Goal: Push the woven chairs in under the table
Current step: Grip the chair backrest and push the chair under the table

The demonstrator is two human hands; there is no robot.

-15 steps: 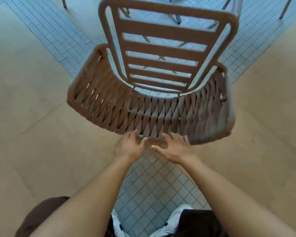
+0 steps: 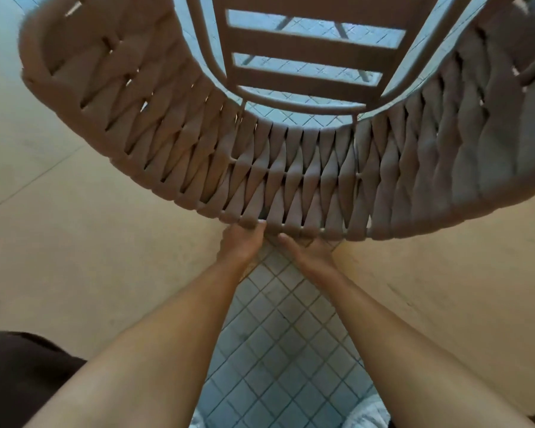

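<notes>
The floor [image 2: 90,257] is smooth beige paving crossed by a strip of small square pale tiles [image 2: 278,350] running under the person toward the chair. The woven chair [image 2: 291,168] fills the upper half of the view, its curved woven back nearest and its slatted seat [image 2: 309,44] beyond. Both hands meet the lower rim of the chair back at its middle. The left hand [image 2: 241,242] grips the rim, thumb on the weave. The right hand [image 2: 309,250] reaches under the rim; its fingers are hidden, so their spread cannot be told.
</notes>
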